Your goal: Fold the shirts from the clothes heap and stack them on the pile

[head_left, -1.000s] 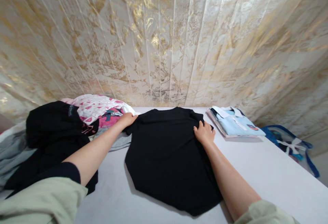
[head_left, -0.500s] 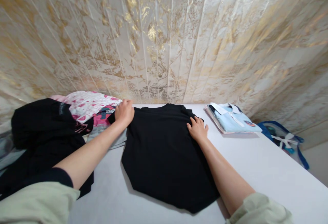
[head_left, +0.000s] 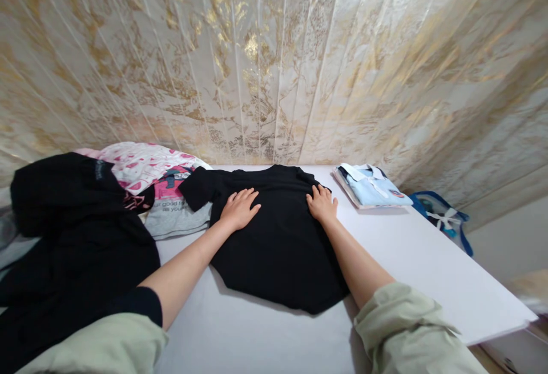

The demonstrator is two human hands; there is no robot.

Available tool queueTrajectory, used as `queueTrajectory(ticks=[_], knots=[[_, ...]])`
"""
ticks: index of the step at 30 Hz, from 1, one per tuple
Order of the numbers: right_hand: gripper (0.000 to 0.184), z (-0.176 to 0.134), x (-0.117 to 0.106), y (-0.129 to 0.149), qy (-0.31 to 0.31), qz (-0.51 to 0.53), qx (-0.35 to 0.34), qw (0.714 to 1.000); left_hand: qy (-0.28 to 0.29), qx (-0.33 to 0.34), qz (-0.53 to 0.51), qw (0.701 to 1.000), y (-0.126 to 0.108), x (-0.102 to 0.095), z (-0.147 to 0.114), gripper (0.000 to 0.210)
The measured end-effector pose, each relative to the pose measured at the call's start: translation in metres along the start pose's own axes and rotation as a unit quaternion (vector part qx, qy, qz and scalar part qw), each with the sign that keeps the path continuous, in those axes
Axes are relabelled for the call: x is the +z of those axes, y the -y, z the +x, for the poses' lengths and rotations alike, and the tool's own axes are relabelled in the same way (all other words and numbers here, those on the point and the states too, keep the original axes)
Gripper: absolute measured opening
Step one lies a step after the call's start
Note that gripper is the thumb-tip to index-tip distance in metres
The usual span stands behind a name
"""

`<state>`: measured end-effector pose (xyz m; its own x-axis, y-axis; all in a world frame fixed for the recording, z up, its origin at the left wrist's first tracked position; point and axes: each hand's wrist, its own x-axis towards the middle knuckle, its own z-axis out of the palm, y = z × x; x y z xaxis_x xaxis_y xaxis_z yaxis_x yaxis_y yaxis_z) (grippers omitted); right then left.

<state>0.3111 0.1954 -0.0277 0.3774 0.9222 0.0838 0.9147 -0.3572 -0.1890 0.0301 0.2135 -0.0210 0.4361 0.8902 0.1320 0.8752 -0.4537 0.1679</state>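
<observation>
A black short-sleeved shirt (head_left: 278, 248) lies spread on the white table (head_left: 398, 248), its neck end toward the wall. One sleeve sticks out to the left, over a grey garment. My left hand (head_left: 240, 209) rests flat on the upper left of the shirt with its fingers extended. On the upper right edge lies my right hand (head_left: 322, 202), palm down, fingers spread. Neither hand grips the cloth. The shirt's right sleeve is not seen sticking out.
At the left is a heap of clothes with a black garment (head_left: 77, 237), a pink-and-white printed cloth (head_left: 137, 163) and a grey printed garment (head_left: 175, 220). Folded clothes with a light blue collared shirt (head_left: 372, 187) sit at the back right. Beyond stands a blue-edged clear bag (head_left: 445, 220).
My left hand has moved right and down from the sleeve onto the shirt's body, leaving that sleeve in sight. My right hand stays on the right edge. The view has shifted slightly.
</observation>
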Motion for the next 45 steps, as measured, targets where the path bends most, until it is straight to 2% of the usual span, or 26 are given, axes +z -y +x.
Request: queueTrajectory(ticks=[4,8,13,17,22,24,26,31,34,36,37,38,40,41,43,45], knots=[[0.057,-0.02,-0.003,-0.006,0.01,-0.01,-0.004,1.0,-0.006,0.001,0.003,1.0,0.015,-0.001,-0.005,0.05],[0.055,-0.055,-0.003,-0.019,0.006,-0.031,-0.037,0.999,-0.055,-0.023,-0.007,0.998,0.03,0.001,-0.016,0.047],[0.048,-0.092,-0.011,-0.028,-0.064,-0.082,-0.103,0.989,-0.081,0.005,-0.03,0.996,0.035,-0.006,-0.031,0.04],[0.04,-0.089,-0.023,-0.014,-0.081,-0.095,-0.188,0.974,-0.068,0.034,-0.035,0.997,0.033,-0.008,-0.037,0.04],[0.045,-0.055,-0.025,0.035,0.008,-0.005,-0.247,0.969,-0.02,0.05,-0.024,0.998,0.035,-0.001,-0.037,0.047],[0.047,-0.037,-0.021,0.05,0.056,0.02,-0.238,0.969,-0.01,0.05,-0.024,0.998,0.034,-0.001,-0.039,0.048],[0.047,-0.018,-0.019,0.053,0.078,0.02,-0.203,0.976,-0.015,0.053,-0.029,0.998,0.033,-0.003,-0.042,0.045],[0.052,0.016,-0.026,0.027,0.031,-0.009,-0.035,0.999,-0.052,0.067,-0.049,0.995,0.031,-0.007,-0.049,0.035],[0.049,0.024,-0.03,0.032,0.003,-0.026,-0.002,1.0,-0.049,0.066,-0.051,0.995,0.029,-0.009,-0.05,0.034],[0.047,0.021,-0.029,0.053,-0.016,-0.028,-0.049,0.998,-0.035,0.076,-0.05,0.995,0.027,-0.009,-0.049,0.038],[0.047,0.019,-0.026,0.068,-0.023,-0.024,-0.09,0.995,-0.026,0.085,-0.05,0.995,0.025,-0.009,-0.049,0.041],[0.046,0.015,-0.021,0.084,-0.02,-0.009,-0.162,0.986,-0.017,0.095,-0.051,0.994,0.023,-0.009,-0.05,0.043],[0.045,0.008,-0.009,0.117,0.032,0.026,-0.286,0.957,-0.004,0.114,-0.052,0.992,0.02,-0.008,-0.051,0.045],[0.045,0.006,-0.001,0.131,0.064,0.038,-0.322,0.944,0.0,0.12,-0.053,0.991,0.018,-0.008,-0.051,0.045],[0.047,0.005,0.013,0.155,0.088,0.049,-0.347,0.932,0.006,0.127,-0.056,0.99,0.016,-0.008,-0.052,0.045],[0.05,0.01,0.024,0.17,0.074,0.045,-0.338,0.937,0.008,0.128,-0.061,0.99,0.015,-0.01,-0.053,0.045]])
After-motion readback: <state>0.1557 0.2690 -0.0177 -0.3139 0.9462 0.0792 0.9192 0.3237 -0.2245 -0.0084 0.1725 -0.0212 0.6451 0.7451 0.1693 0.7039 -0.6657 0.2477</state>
